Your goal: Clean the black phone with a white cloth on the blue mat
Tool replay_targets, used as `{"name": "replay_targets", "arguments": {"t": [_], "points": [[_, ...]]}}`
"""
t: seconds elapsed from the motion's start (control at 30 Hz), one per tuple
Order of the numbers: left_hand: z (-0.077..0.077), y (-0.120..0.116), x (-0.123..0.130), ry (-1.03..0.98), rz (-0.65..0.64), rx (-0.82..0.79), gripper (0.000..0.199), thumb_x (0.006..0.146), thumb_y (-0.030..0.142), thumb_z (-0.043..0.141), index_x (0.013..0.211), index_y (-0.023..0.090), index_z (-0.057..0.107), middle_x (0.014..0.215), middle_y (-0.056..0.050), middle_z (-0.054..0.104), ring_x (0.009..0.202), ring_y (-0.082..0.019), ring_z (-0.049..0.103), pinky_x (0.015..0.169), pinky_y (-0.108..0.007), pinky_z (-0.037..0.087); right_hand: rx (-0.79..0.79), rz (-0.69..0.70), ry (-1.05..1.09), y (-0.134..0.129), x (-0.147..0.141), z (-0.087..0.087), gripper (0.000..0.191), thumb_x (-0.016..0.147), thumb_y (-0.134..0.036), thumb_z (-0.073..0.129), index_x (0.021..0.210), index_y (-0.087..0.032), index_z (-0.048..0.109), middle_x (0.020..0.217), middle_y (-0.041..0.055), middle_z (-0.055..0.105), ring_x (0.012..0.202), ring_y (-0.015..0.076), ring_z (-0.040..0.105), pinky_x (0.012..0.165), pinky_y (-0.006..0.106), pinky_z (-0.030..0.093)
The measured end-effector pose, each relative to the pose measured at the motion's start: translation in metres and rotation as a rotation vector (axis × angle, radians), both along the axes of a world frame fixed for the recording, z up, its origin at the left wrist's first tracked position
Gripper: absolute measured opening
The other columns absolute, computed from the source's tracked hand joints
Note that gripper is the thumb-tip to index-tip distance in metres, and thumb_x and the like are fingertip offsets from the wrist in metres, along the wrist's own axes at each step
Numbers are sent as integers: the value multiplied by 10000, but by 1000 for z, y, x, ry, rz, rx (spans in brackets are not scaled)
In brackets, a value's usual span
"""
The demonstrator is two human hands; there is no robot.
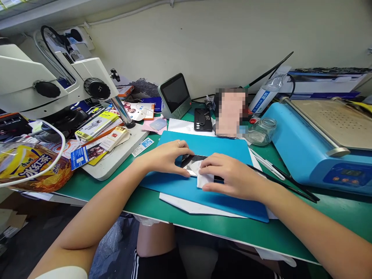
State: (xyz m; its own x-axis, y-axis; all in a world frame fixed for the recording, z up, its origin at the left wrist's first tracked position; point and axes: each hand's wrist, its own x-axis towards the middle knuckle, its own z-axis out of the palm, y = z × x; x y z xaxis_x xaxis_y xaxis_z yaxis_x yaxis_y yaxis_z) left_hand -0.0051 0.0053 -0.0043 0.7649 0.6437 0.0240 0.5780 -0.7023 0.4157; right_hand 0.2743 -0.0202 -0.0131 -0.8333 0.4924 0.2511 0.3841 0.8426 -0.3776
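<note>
A dark, glossy, phone-sized panel (198,158) lies flat on the blue mat (209,141), with bright reflections on its surface. My left hand (168,157) grips the panel's left end, thumb on the near edge and fingers at the far edge; a ring is on one finger. In my right hand (229,176) a folded white wipe (205,181) is pinched and pressed onto the panel. The wipe and right fingers hide much of the panel's right part. White paper (188,205) sticks out under the mat.
A microscope (95,83) stands left, with cards and boxes on its base. A drink bottle (35,166) lies front left. Behind the mat are a smart display (175,95), a black phone (202,119) and a glass jar (263,131). Tweezers (270,164) and a blue machine (305,147) are right.
</note>
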Motion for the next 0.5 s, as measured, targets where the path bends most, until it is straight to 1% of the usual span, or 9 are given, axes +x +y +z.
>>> {"name": "replay_targets", "arguments": {"t": [0.07, 0.13, 0.2, 0.27, 0.33, 0.37, 0.43, 0.5], "points": [[0, 0, 0, 5, 6, -4, 647, 836, 573, 787, 1362, 235, 619, 1214, -84, 605, 1106, -270, 598, 930, -338, 457, 8, -48, 7, 2, 3, -1, 352, 952, -519, 641, 1055, -200, 748, 1134, 116, 734, 1013, 281, 647, 859, 416, 512], [1, 0, 0, 12, 11, -7, 649, 830, 562, 796, 1362, 235, 621, 1224, -86, 605, 1118, -276, 597, 929, -337, 456, 21, -114, -2, 5, 7, 0, 334, 974, -509, 605, 946, -210, 750, 1022, 102, 741, 924, 272, 653, 816, 420, 508], [1, -1, 0, 13, 11, -4, 643, 827, 559, 799, 1356, 236, 627, 1230, -87, 604, 1125, -282, 596, 927, -340, 457, 6, -130, -37, 5, 9, 1, 363, 992, -506, 571, 865, -207, 734, 923, 91, 730, 854, 261, 644, 767, 413, 503], [1, -1, 0, 8, 7, 1, 638, 828, 560, 796, 1350, 233, 630, 1226, -88, 603, 1121, -281, 597, 927, -342, 458, -9, -79, -33, 3, 7, 2, 351, 975, -521, 598, 899, -207, 737, 959, 91, 729, 869, 255, 644, 771, 402, 509], [1, 0, 0, 4, 2, 2, 632, 832, 570, 788, 1345, 234, 631, 1216, -88, 605, 1111, -278, 599, 929, -343, 456, -25, -19, -30, 1, 4, 2, 330, 962, -514, 627, 1022, -211, 743, 1070, 98, 730, 956, 261, 647, 823, 400, 516], [1, 0, -1, 4, -1, 1, 631, 836, 576, 782, 1345, 235, 630, 1214, -88, 606, 1109, -278, 599, 931, -344, 455, -21, -11, -25, 1, 3, 2, 329, 962, -509, 629, 1061, -216, 741, 1102, 100, 728, 980, 265, 646, 838, 404, 518], [1, 0, -1, 3, -4, -1, 631, 844, 585, 770, 1349, 237, 625, 1216, -89, 609, 1108, -280, 596, 934, -352, 454, -9, -63, -15, 3, 4, 2, 306, 977, -496, 604, 1028, -229, 744, 1081, 98, 731, 967, 269, 651, 832, 412, 519], [1, 0, -1, 7, -4, -2, 631, 849, 579, 766, 1357, 235, 618, 1227, -92, 608, 1113, -282, 592, 934, -357, 455, 3, -122, -25, 5, 6, 3, 309, 993, -477, 572, 916, -229, 740, 972, 91, 732, 887, 262, 654, 779, 405, 514]]}}
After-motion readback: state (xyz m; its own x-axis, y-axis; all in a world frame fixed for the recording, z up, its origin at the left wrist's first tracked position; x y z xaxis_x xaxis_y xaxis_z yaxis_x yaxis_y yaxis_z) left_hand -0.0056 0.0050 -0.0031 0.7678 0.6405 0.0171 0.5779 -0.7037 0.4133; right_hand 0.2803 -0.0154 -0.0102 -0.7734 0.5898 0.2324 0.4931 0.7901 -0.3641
